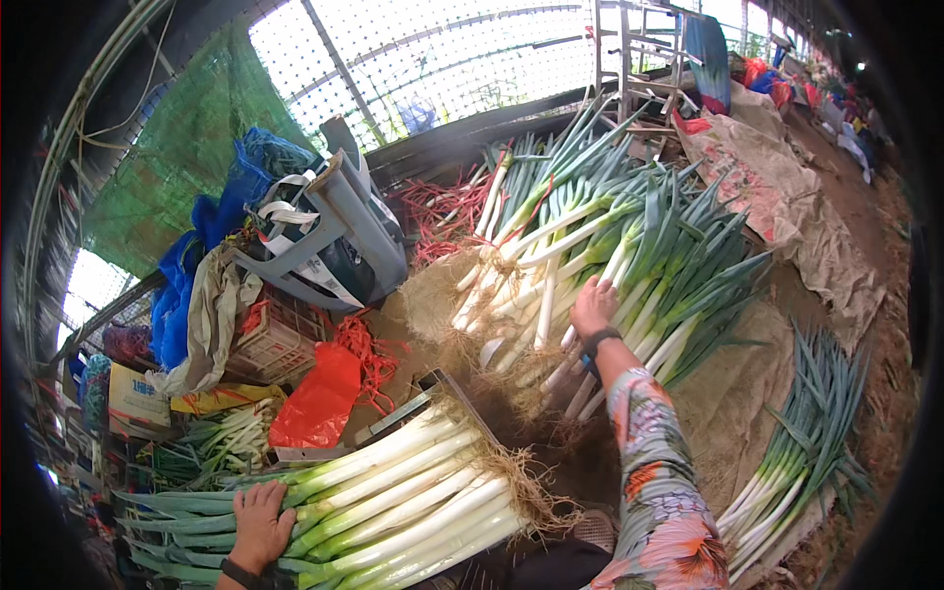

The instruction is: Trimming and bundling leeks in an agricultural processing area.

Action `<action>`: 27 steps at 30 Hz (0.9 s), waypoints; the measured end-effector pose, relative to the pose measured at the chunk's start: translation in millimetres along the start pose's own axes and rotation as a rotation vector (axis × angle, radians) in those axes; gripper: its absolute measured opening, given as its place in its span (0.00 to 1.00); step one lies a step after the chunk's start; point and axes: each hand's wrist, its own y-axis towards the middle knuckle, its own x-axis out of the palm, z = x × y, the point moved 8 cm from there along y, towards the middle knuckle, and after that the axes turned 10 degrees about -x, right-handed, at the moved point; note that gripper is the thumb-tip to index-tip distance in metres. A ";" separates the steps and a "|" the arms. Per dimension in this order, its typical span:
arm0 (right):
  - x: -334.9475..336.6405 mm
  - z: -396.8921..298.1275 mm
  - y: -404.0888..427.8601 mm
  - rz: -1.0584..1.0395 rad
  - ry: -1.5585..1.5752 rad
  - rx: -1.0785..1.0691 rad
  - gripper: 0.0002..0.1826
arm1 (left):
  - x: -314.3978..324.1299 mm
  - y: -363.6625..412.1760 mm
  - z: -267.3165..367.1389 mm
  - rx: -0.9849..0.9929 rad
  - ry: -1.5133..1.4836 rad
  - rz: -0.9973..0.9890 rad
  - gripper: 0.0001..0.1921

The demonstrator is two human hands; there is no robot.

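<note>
White-stemmed leeks or large green onions (405, 479) lie side by side in a thick row at the lower middle, their roots against a metal edge. My left hand (262, 520) rests flat across their green part, fingers slightly spread. My right hand (594, 306) reaches to a large loose pile of the same vegetable (546, 273), its fingers bent around or against a white stem; whether they grip it is hard to tell. Dark bands circle both wrists. The pile's roots point towards me and its leaves fan out to the upper right.
Left of the pile stand a grey plastic bin (361, 228) and a plastic crate (276, 339). A red plastic bag (324, 398) and red ties (369, 354) lie before them. Another leek bundle (796, 450) lies on sacking at right. A metal rack (627, 66) stands behind.
</note>
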 end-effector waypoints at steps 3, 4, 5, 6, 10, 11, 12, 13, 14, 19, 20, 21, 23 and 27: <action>-3.0 -4.4 13.1 0.029 0.037 0.188 0.34 | -1.9 -0.1 0.3 -0.011 -0.018 0.011 0.26; -1.4 -6.6 15.9 0.031 0.046 0.213 0.34 | -2.9 -0.3 0.9 -0.006 -0.016 0.020 0.26; 0.5 -6.3 18.5 0.036 0.073 0.228 0.35 | -3.1 -1.0 1.1 -0.006 -0.021 0.025 0.26; 0.7 -0.1 19.5 0.073 0.136 0.236 0.38 | -2.8 -1.8 1.4 -0.005 -0.029 0.027 0.26; -13.2 56.0 14.3 0.173 0.597 0.214 0.40 | -1.1 -2.2 1.6 0.000 -0.033 0.057 0.26; -10.5 67.8 5.9 0.105 0.895 0.250 0.30 | -0.1 -1.6 0.9 -0.002 -0.035 0.052 0.26; -11.8 77.1 -8.3 -0.010 1.165 0.294 0.25 | 0.4 -0.7 0.2 -0.007 -0.036 0.056 0.26; -18.5 83.0 -30.7 -0.133 1.436 0.360 0.20 | 0.9 -0.1 0.1 -0.002 -0.033 0.055 0.26; -38.7 81.4 -55.5 -0.186 1.551 0.255 0.18 | 1.0 0.2 -0.3 -0.003 -0.030 0.062 0.26; -70.6 71.2 -218.3 -0.358 1.990 0.358 0.15 | 0.4 0.7 -1.1 -0.002 -0.050 0.066 0.26; -57.6 72.3 -222.3 -0.394 2.001 0.495 0.13 | -0.1 0.6 -1.1 -0.002 -0.049 0.068 0.26; -53.0 76.2 -212.4 -0.291 2.028 0.460 0.08 | -0.2 0.9 -1.1 -0.005 -0.047 0.069 0.26; -34.6 95.1 -173.8 -0.078 1.898 0.508 0.07 | 0.2 1.0 0.0 0.006 -0.042 0.067 0.26; -25.2 95.1 -142.4 -0.036 1.828 0.472 0.11 | 0.1 -0.3 -0.2 0.011 -0.025 0.085 0.26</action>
